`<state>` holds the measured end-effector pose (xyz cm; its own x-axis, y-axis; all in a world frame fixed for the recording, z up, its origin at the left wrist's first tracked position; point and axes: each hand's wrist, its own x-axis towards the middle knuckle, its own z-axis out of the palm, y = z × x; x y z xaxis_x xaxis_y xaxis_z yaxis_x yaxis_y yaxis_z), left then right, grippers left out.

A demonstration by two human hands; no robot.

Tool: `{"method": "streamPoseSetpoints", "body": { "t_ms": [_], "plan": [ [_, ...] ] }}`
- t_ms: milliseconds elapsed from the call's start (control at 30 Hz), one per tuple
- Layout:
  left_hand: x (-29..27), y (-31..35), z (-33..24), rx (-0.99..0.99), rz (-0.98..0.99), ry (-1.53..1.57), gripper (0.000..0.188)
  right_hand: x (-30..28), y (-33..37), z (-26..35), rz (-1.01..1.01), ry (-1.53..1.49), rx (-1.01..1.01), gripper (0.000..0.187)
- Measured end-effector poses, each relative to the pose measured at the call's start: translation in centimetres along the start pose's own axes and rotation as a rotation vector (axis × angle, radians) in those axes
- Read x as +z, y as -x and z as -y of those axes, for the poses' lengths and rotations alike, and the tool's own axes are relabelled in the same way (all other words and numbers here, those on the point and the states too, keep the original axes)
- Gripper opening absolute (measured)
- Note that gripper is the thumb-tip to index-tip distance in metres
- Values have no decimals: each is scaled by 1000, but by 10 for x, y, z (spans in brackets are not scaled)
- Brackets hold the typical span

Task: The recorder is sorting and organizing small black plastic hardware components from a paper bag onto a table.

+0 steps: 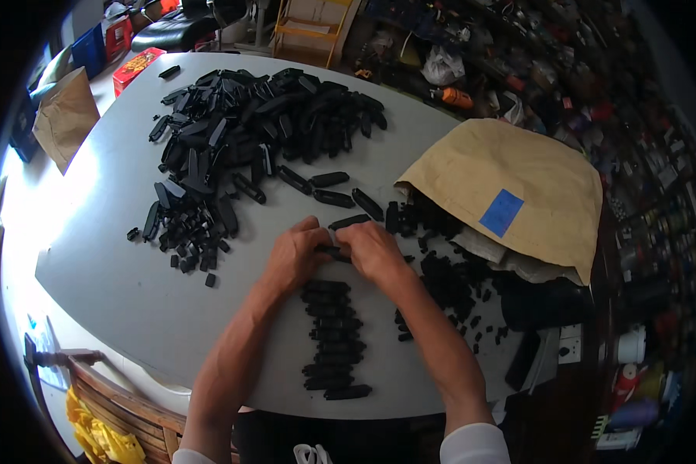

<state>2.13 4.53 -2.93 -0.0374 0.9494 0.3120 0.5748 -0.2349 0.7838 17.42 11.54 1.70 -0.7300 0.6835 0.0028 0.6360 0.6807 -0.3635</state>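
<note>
My left hand [294,252] and my right hand [373,252] meet over the middle of the table, both with bent fingers. Between their fingertips they grip a long black plastic part [336,254], its ends partly hidden. Just beyond the fingers lies another black part [351,221]. Toward me from the hands, a column of similar long black pieces [332,323] lies stacked side by side. Several more loose long pieces [332,199] rest farther off. A large heap of black plastic parts [247,108] covers the far left, with small black blocks [193,243] at its near edge.
A brown paper sack [541,174] with a blue patch lies open at the right, small black pieces [445,286] spilling beside it. A red box [137,69] stands at the far left edge of the grey table [124,286]. A wooden chair [124,394] is at the lower left.
</note>
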Motion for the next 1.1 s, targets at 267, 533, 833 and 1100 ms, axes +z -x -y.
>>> {"method": "streamPoseSetpoints", "body": {
  "t_ms": [267,533,833,1100],
  "plan": [
    [3,-4,3,46,9,32,23,-15,38,-16,-233,-387,95,1],
    [-4,1,2,-4,10,11,25,-56,220,-42,-341,-155,531,1],
    [-1,-2,2,-18,22,41,24,-2,272,-15,-268,0,770,20],
    [1,-1,9,55,7,-14,27,-8,248,-27,-337,179,548,13]
  ]
}}
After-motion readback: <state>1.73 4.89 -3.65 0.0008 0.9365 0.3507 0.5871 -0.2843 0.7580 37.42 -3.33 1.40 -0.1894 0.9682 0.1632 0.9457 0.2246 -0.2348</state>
